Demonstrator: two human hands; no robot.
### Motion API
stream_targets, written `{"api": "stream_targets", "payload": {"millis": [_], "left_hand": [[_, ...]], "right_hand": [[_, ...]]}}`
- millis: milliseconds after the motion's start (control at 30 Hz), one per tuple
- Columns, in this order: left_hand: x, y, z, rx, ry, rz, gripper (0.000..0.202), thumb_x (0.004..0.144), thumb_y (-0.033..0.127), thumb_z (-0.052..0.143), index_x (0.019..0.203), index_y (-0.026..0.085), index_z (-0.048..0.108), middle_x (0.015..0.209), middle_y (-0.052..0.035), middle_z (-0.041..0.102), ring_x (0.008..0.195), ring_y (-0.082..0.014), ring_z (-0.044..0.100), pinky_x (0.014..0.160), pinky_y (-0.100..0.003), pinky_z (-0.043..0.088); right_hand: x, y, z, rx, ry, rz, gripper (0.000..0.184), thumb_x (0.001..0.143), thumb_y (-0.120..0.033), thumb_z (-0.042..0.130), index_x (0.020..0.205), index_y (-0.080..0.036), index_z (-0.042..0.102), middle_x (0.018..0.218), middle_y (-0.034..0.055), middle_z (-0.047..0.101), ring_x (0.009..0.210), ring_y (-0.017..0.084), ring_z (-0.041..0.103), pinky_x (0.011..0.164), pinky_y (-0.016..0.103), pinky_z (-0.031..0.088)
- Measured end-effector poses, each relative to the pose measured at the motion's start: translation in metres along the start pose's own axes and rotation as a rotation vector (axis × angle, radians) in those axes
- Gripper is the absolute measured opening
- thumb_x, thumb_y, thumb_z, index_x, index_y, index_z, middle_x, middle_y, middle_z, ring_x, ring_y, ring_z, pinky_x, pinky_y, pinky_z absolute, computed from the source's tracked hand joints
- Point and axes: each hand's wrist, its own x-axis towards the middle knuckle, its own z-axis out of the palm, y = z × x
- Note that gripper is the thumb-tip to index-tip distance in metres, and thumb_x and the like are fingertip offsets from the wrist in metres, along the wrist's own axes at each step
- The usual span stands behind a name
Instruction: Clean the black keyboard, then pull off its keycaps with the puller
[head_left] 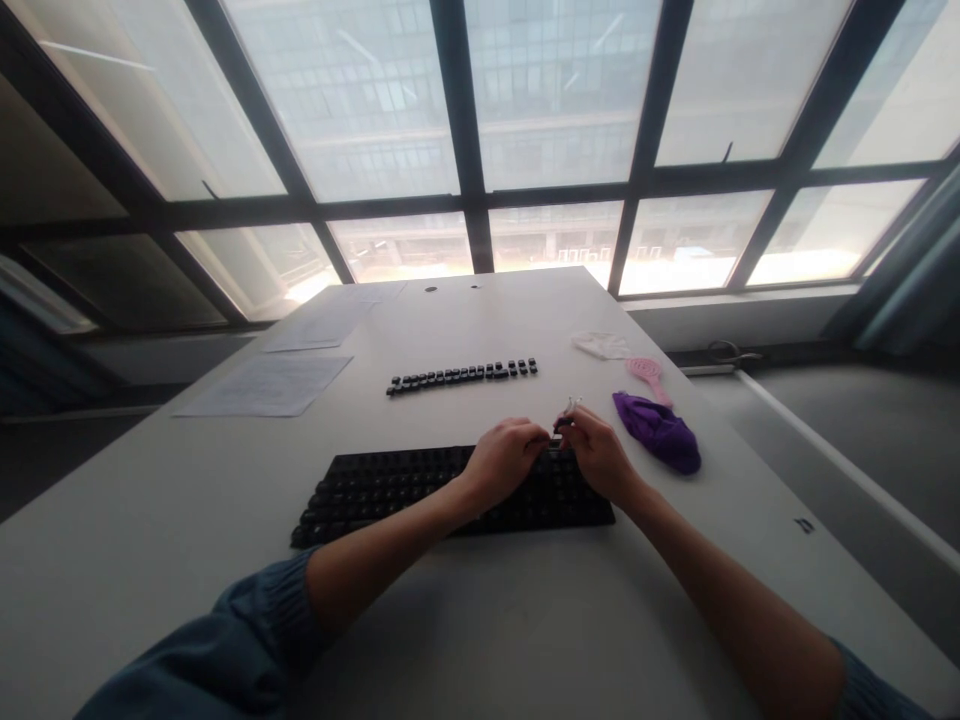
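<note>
A black keyboard point(390, 490) lies across the near part of the white table, its right part beneath my hands. My right hand point(596, 450) is closed in a pinch above the keyboard's upper right. From its fingers stick up thin pale prongs that look like part of a keycap puller point(574, 402). A small black piece, apparently a keycap point(562, 424), shows at the same fingertips. Close beside it, my left hand point(510, 455) has its fingers pressed together at the small parts; what they grip is hidden. Beyond the keyboard, several loose black keycaps point(457, 376) stand in rows.
On the right lie a purple cloth pouch point(660, 432), a pink hairbrush point(646, 375) and a crumpled clear plastic bag point(600, 346). Paper sheets point(262, 386) rest at the left. Large windows point(555, 100) rise behind the white table point(450, 620).
</note>
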Motion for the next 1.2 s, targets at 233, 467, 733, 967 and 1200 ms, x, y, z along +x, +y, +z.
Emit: {"api": "stream_targets", "payload": {"millis": [233, 467, 733, 967, 1200], "left_hand": [[-0.006, -0.011, 0.015, -0.065, 0.038, -0.017, 0.017, 0.094, 0.021, 0.054, 0.094, 0.021, 0.072, 0.089, -0.0038, 0.069, 0.083, -0.0174, 0.062, 0.077, -0.027, 0.046], [-0.008, -0.011, 0.018, -0.055, 0.028, -0.011, 0.016, 0.094, 0.021, 0.055, 0.093, 0.022, 0.071, 0.087, -0.0033, 0.068, 0.084, -0.0175, 0.061, 0.076, -0.027, 0.045], [-0.011, -0.013, 0.015, -0.011, 0.016, -0.034, 0.017, 0.094, 0.020, 0.054, 0.088, 0.020, 0.070, 0.084, -0.0043, 0.067, 0.084, -0.0187, 0.060, 0.076, -0.028, 0.045], [-0.008, -0.010, 0.005, -0.002, -0.071, -0.061, 0.019, 0.093, 0.021, 0.051, 0.092, 0.020, 0.069, 0.089, -0.0062, 0.069, 0.087, -0.0210, 0.063, 0.079, -0.030, 0.046], [0.003, -0.004, 0.002, -0.075, -0.186, -0.008, 0.010, 0.085, 0.023, 0.060, 0.090, 0.018, 0.067, 0.087, -0.0054, 0.067, 0.083, -0.0201, 0.062, 0.075, -0.028, 0.047]], "right_hand": [[0.000, 0.002, 0.001, -0.054, -0.036, 0.009, 0.014, 0.095, -0.023, 0.050, 0.081, -0.022, 0.055, 0.077, -0.0007, 0.054, 0.066, 0.015, 0.054, 0.066, 0.028, 0.043], [0.000, 0.002, 0.002, -0.080, -0.104, -0.002, 0.016, 0.094, -0.021, 0.049, 0.080, -0.021, 0.055, 0.081, 0.0005, 0.054, 0.070, 0.015, 0.052, 0.068, 0.028, 0.041], [-0.004, 0.002, 0.010, -0.061, -0.127, -0.042, 0.017, 0.095, -0.022, 0.048, 0.080, -0.021, 0.056, 0.084, 0.0024, 0.057, 0.078, 0.018, 0.053, 0.073, 0.029, 0.041], [-0.003, 0.003, 0.011, -0.051, -0.105, -0.012, 0.016, 0.093, -0.022, 0.050, 0.079, -0.021, 0.056, 0.078, 0.0012, 0.056, 0.074, 0.017, 0.052, 0.069, 0.028, 0.039], [-0.005, 0.009, 0.015, -0.053, 0.011, 0.098, 0.020, 0.092, -0.027, 0.051, 0.073, -0.021, 0.052, 0.069, -0.0016, 0.053, 0.065, 0.016, 0.048, 0.062, 0.027, 0.036]]}}
